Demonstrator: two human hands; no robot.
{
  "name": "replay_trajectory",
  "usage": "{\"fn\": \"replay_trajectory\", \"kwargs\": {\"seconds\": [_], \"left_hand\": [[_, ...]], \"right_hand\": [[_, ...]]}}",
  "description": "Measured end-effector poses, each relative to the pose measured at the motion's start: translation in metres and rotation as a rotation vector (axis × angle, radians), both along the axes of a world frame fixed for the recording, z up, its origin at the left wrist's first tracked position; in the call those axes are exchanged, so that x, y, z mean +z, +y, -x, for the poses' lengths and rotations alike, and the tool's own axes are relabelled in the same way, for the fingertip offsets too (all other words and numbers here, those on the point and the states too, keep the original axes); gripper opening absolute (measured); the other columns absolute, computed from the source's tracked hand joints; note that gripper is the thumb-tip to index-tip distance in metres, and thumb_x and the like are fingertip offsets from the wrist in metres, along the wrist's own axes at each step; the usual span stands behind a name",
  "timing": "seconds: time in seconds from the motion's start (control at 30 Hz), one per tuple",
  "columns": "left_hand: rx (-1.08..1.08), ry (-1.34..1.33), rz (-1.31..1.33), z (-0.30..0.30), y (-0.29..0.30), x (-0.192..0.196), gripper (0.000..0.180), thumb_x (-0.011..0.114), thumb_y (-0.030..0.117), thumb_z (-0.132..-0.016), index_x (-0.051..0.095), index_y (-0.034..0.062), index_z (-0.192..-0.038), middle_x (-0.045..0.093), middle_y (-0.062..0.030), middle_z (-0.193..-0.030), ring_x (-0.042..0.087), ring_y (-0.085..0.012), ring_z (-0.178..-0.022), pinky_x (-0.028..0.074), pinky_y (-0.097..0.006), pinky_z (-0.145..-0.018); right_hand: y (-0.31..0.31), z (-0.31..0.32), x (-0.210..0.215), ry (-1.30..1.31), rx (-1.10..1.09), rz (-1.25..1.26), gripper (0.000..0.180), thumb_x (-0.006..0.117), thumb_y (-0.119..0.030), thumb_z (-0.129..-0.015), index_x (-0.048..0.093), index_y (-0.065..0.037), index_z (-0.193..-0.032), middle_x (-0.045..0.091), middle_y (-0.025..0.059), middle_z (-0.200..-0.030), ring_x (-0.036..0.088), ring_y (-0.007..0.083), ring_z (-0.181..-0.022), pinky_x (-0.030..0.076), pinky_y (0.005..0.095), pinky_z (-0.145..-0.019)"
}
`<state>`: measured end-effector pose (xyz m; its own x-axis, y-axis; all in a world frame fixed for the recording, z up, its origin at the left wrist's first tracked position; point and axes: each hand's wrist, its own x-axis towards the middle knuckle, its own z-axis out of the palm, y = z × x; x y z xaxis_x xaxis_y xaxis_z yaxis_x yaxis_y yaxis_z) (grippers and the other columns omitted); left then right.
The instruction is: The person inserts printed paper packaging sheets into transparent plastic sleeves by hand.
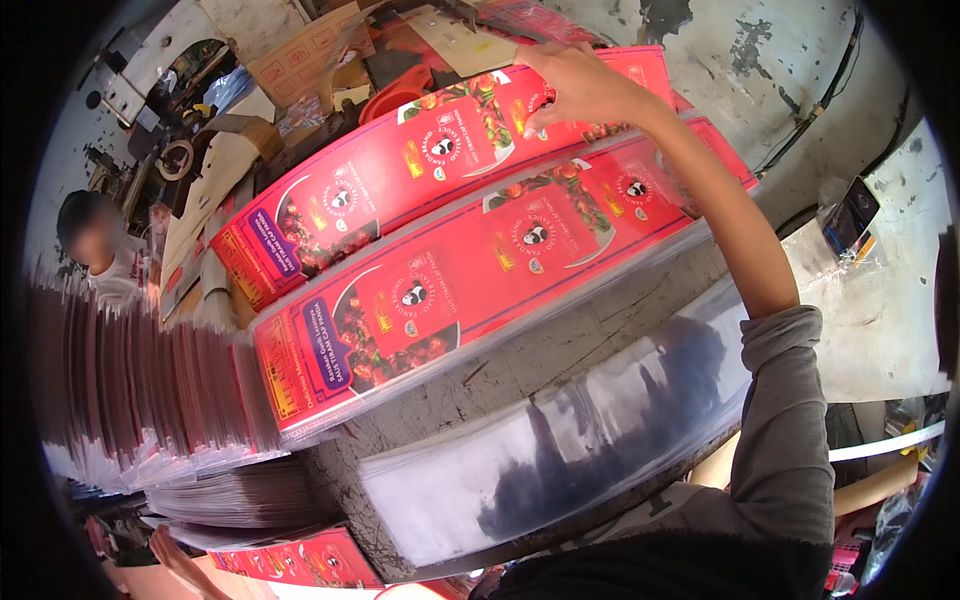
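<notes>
My right hand [575, 90] reaches across to the far long red printed sheet [385, 165]. Its thumb and fingers are spread over the sheet near the far edge; whether they press on it is not clear. Closer to me lies a stack of similar red printed sheets [450, 265], with layered pale edges. At the lower left is my left hand [168, 552], partly cut off, its fingers too unclear to read. It is close to another red printed sheet [310, 560], low beside the table. What it touches, if anything, cannot be made out.
A long glossy pale sheet stack [560, 440] with dark reflections lies along the near table edge. Tall stacks of sheets [150, 380] stand at left. A person [100, 245] is at far left. Beyond are a red round container [395, 95] and cardboard [300, 50]. A phone-like dark object [850, 218] lies at right.
</notes>
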<state>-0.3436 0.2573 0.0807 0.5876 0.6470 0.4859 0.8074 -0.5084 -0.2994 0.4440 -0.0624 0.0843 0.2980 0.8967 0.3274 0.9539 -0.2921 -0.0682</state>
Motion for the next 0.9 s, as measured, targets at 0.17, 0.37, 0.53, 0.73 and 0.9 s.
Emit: {"fn": "replay_trajectory", "kwargs": {"seconds": [0.17,0.37,0.53,0.73,0.9], "left_hand": [[0.0,-0.024,-0.131,0.007,0.001,0.006,0.021,0.044,0.005,-0.086,0.052,-0.0014,-0.103,0.054,-0.014,-0.103,0.05,-0.0293,-0.097,0.04,-0.038,-0.082],[0.127,-0.297,-0.42,0.003,0.037,0.012,0.03,0.044,0.004,-0.085,0.051,0.0067,-0.113,0.053,-0.0105,-0.112,0.055,-0.0287,-0.097,0.047,-0.038,-0.078],[0.194,-0.382,-0.773,0.012,0.075,0.036,0.035,0.052,0.01,-0.082,0.049,0.0084,-0.117,0.053,-0.0096,-0.114,0.056,-0.0303,-0.095,0.05,-0.037,-0.075],[0.283,-0.44,-0.563,0.023,0.069,0.02,0.032,0.051,0.01,-0.082,0.049,0.0076,-0.115,0.053,-0.0096,-0.112,0.056,-0.0296,-0.093,0.049,-0.036,-0.074],[0.303,-0.45,-0.463,0.024,0.059,0.006,0.03,0.051,0.01,-0.083,0.05,0.0069,-0.113,0.053,-0.0097,-0.11,0.055,-0.029,-0.092,0.049,-0.036,-0.073]], "right_hand": [[0.004,-0.002,-0.007,-0.063,0.006,-0.054,0.072,0.075,-0.037,-0.057,0.043,-0.001,-0.11,0.053,0.0168,-0.108,0.049,0.0319,-0.106,0.032,0.0471,-0.089],[0.004,-0.007,-0.01,-0.096,0.012,-0.065,0.07,0.075,-0.042,-0.056,0.043,-0.001,-0.102,0.054,0.0156,-0.105,0.05,0.0319,-0.104,0.034,0.0499,-0.082],[0.003,0.004,0.0,0.012,-0.058,0.045,0.077,0.075,-0.034,-0.059,0.039,-0.003,-0.119,0.05,0.0168,-0.114,0.044,0.0301,-0.111,0.028,0.044,-0.094],[0.0,0.004,-0.002,-0.004,-0.062,0.035,0.08,0.075,-0.037,-0.058,0.038,-0.003,-0.12,0.049,0.0167,-0.116,0.043,0.03,-0.113,0.027,0.0441,-0.096],[0.001,0.002,-0.008,-0.031,-0.05,0.008,0.081,0.074,-0.036,-0.059,0.037,-0.004,-0.123,0.048,0.0164,-0.117,0.041,0.0297,-0.114,0.026,0.0452,-0.097]]}}
